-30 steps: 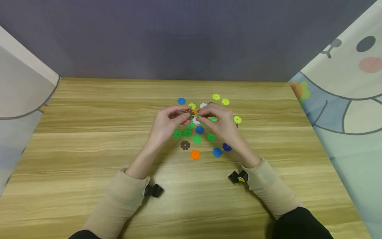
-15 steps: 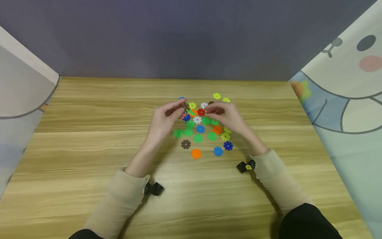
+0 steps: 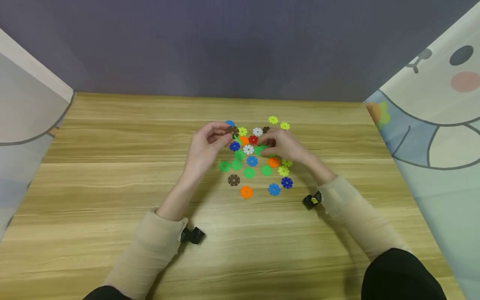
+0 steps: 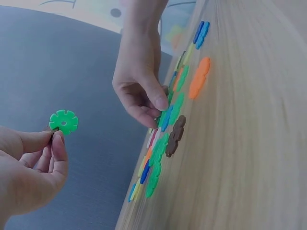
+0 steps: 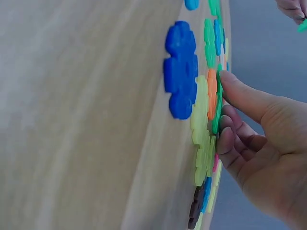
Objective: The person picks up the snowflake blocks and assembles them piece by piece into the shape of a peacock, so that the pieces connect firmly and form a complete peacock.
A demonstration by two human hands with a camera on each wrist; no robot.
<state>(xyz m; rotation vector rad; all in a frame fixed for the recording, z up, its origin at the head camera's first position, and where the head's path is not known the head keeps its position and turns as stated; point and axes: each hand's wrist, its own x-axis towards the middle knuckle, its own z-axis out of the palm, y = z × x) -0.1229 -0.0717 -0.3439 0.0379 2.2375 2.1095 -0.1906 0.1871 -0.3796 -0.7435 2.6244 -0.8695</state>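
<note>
My left hand (image 3: 204, 146) pinches a brown notched snowflake disc (image 3: 234, 132) between thumb and fingertips, raised above the table. A green snowflake disc (image 4: 64, 122) is joined to it, standing upright at an angle in the left wrist view. Low over the scattered discs is my right hand (image 3: 281, 143). Its thumb and bent fingers lie at opposite edges of another green disc (image 5: 218, 103), seen nearly edge-on in the right wrist view. The fingers hide part of the discs beneath.
Several loose discs lie around both hands on the wooden table (image 3: 112, 166): an orange one (image 3: 246, 192), a brown one (image 3: 234, 180), a dark blue one (image 3: 286, 182), and yellow ones such as a far one (image 3: 273, 119). A grey panel (image 3: 225, 50) rises behind the table.
My right hand has let go of the joined green and brown discs, moved away to the right, and lowered to the discs on the table. My left hand keeps the joined pair, slightly farther left.
</note>
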